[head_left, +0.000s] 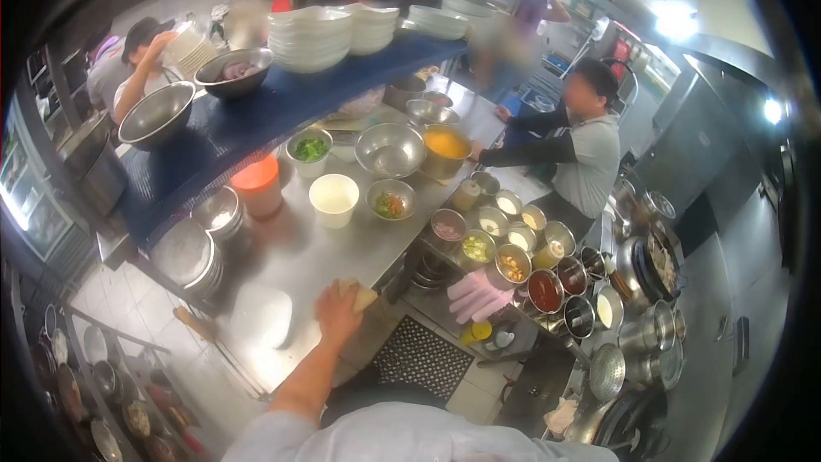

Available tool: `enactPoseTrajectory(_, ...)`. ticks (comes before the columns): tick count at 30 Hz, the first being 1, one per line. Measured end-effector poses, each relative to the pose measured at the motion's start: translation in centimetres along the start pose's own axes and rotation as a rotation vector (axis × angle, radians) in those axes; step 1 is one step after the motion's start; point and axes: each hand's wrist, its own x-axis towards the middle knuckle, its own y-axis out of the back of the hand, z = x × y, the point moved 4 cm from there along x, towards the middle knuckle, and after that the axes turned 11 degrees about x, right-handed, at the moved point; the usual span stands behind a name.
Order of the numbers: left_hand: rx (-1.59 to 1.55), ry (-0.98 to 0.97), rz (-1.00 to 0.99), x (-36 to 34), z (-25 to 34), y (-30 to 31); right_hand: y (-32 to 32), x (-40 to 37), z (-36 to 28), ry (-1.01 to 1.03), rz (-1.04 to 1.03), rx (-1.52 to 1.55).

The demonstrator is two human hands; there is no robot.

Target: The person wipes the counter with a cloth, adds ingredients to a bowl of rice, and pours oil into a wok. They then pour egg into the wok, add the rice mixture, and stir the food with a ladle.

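Note:
My left hand (339, 315) reaches out over the near edge of the steel counter (321, 252). Its fingers are closed on a beige folded cloth (363, 297), pressed near the counter's edge. To the left of the hand lies a white square dish (262, 316). Farther in stand a cream tub (333, 200) and a steel bowl of chopped vegetables (392, 201). My right hand is not in view.
Stacked white bowls (310, 38) and steel bowls (158, 115) sit on the blue overhead shelf (256, 120). Several ingredient pots (513, 265) and a pink cloth (479, 295) are at right. A co-worker (590, 141) stands beyond the pots. A perforated mat (422, 359) covers the floor.

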Motion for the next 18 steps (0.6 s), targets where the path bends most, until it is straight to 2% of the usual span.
enactPoseTrajectory(4,-0.003,0.006,-0.030,0.1,-0.1,0.0,-0.1,-1.1,1.3,0.004,0.004,-0.015)
enactPoseTrajectory(6,-0.009,0.022,-0.058,0.5,0.0,0.3,-0.3,-1.9,3.0,0.007,-0.017,-0.126)
enactPoseTrajectory(7,-0.021,0.032,-0.075,0.5,0.1,0.4,-0.5,-2.7,4.3,0.021,-0.052,-0.279)
enactPoseTrajectory(9,-0.018,0.028,-0.107,0.1,0.0,0.4,-0.3,-4.0,8.0,0.159,-0.138,-0.832)
enactPoseTrajectory(10,-0.006,0.017,-0.110,0.1,0.0,0.2,0.7,-4.6,10.0,0.195,-0.117,-1.016)
enactPoseTrajectory(11,0.002,0.007,-0.103,0.7,0.2,0.0,2.5,-3.8,14.8,0.171,-0.033,-1.082)
enactPoseTrajectory(13,0.000,0.030,-0.107,1.4,0.7,-0.1,9.1,1.1,27.6,0.068,0.248,-0.924)
enactPoseTrajectory(14,0.005,0.022,-0.130,0.9,0.8,0.0,9.3,0.9,31.7,0.083,0.284,-1.263)
enactPoseTrajectory(15,0.030,0.004,-0.147,0.5,0.9,0.1,9.4,-0.1,31.7,-0.063,0.340,-0.768)
enactPoseTrajectory(16,0.049,-0.010,-0.151,0.8,1.1,0.2,9.4,-1.5,31.4,-0.086,0.496,0.050)
enactPoseTrajectory(17,0.067,-0.015,-0.151,1.2,1.4,0.1,9.3,-3.2,31.0,-0.072,0.700,0.549)
enactPoseTrajectory(18,0.041,-0.013,-0.170,1.9,1.8,0.0,9.7,-4.3,28.4,-0.136,0.759,0.628)
